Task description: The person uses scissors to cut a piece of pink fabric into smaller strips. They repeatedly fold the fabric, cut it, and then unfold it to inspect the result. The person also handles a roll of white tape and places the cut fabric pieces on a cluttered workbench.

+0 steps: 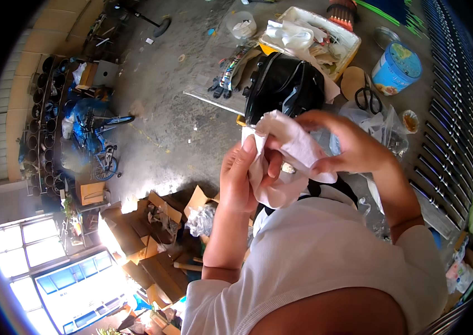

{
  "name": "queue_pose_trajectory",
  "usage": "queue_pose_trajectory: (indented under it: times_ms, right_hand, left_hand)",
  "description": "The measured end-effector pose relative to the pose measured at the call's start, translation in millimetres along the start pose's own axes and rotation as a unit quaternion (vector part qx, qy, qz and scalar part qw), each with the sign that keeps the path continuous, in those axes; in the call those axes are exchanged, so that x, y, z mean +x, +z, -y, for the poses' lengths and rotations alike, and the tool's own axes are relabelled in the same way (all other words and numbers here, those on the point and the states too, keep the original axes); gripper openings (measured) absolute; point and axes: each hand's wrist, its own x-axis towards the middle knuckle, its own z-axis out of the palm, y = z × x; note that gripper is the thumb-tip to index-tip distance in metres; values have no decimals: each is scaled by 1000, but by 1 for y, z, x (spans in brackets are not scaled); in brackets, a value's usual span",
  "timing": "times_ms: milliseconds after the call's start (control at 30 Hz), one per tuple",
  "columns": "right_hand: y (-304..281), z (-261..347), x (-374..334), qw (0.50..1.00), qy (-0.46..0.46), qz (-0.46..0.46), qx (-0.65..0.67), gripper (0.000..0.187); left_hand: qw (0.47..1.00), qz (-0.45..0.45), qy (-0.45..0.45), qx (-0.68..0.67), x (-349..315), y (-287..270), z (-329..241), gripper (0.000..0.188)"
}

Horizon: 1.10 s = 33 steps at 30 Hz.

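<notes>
In front of my chest I hold a pale pinkish-white cloth (292, 139) between both hands. My left hand (240, 173) grips its left side, with the thumb pressed on the fabric and the fingertips partly hidden in the folds. Arched over the cloth's right side, my right hand (354, 146) pinches the lower right edge between thumb and fingers. Just beyond my hands sits a glossy black bag-like object (287, 84). A pair of black-handled scissors (368, 100) lies to its right, near clear plastic bags (379, 127).
A light blue bucket (395, 70) and a white crate of scraps (345, 58) stand ahead. Dark gloves (223, 86) lie left of the black object. Metal rods (451, 128) line the right side. Opened cardboard boxes (161, 276) sit lower left; a blue bicycle (102, 137) stands farther left.
</notes>
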Motion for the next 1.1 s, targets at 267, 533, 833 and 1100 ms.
queue_pose_trajectory:
  times_ms: [267,533,833,1100]
  right_hand:
    - [14,7,7,941,161,-149,259,29]
    - [35,16,18,937,153,-179,259,28]
    - [40,16,28,876,102,-179,437,47]
    - [52,18,32,908,105,-159,374,58]
  left_hand:
    - [992,-11,82,94,21,-28,-11,82]
    - [995,23,61,80,24,-26,1,29]
    - [994,0,95,-49,28,-39,-21,20]
    - [995,48,88,-2,28,-61,-40,22]
